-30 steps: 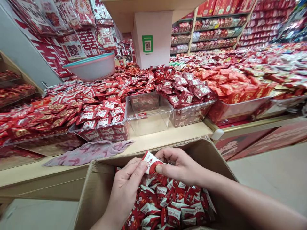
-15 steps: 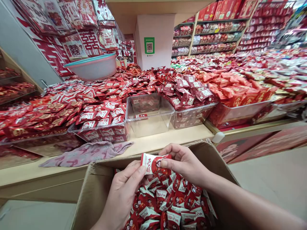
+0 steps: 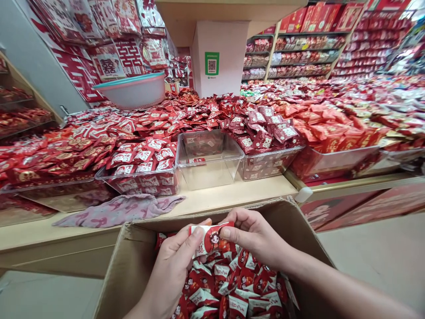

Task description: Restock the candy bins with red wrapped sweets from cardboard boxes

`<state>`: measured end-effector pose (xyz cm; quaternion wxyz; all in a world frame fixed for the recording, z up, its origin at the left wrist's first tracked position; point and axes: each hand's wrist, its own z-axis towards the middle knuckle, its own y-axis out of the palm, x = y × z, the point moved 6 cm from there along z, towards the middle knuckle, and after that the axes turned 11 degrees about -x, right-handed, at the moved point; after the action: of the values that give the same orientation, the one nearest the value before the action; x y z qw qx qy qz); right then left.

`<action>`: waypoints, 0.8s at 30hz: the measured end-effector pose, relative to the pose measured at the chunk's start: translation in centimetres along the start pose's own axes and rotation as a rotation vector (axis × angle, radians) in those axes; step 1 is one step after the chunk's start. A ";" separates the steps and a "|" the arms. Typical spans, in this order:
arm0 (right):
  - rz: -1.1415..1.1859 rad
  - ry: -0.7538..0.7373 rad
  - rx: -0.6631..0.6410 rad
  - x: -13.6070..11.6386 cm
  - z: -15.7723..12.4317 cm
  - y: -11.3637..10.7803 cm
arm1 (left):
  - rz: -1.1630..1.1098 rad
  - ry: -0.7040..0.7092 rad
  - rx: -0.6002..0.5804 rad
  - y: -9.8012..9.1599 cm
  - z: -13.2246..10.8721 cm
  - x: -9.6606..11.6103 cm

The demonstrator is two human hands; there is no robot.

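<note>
A red and white candy packet point(image 3: 211, 239) with a cartoon figure is stretched between both hands, above an open cardboard box point(image 3: 133, 261). My left hand point(image 3: 175, 257) pinches its left end, thumb on top. At the right end, my right hand point(image 3: 255, 235) grips it between thumb and fingers. Below them, the box holds a pile of similar red and white packets point(image 3: 237, 303). Parts of the fingers are hidden behind the held packet.
Beyond the box, a clear plastic bin point(image 3: 210, 170) holds one red packet between filled bins. A pink cloth point(image 3: 119, 210) lies on the ledge at left. A blue-rimmed basin point(image 3: 133, 93) rests on the packets behind, beside a white pillar point(image 3: 221, 48).
Both hands and the packet have shifted slightly down, and the packet's left end is now more covered by my left thumb. The surroundings appear slightly shifted as the view moved.
</note>
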<state>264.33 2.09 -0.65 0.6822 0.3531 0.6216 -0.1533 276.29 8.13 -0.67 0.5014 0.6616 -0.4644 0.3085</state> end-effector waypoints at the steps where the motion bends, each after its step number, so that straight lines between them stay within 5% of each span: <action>1: 0.001 0.007 -0.004 0.0 0.0 0.0 | -0.026 -0.011 0.006 0.1 -0.1 0.0; 13: -0.080 0.039 -0.012 0.5 0.1 -0.6 | -0.063 -0.068 0.057 -0.7 -0.1 -0.6; 15: -0.254 -0.019 0.035 0.1 -0.1 -1.0 | -0.065 -0.061 0.060 -0.6 -0.1 -0.5; 18: -0.803 -0.347 0.108 -2.6 -1.3 -0.4 | -0.073 -0.081 0.112 -0.7 -0.2 -0.6; 21: -1.327 -0.627 0.012 -4.2 -2.5 2.2 | -0.071 -0.085 0.142 -0.7 -0.3 -0.5; 24: -1.535 -0.663 -0.072 -4.3 -2.5 3.8 | -0.095 -0.070 0.166 -0.8 -0.4 -0.3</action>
<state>264.17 5.46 4.62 0.5468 -0.2535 0.4612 -0.6512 276.96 8.69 -1.11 0.4425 0.7326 -0.4226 0.2982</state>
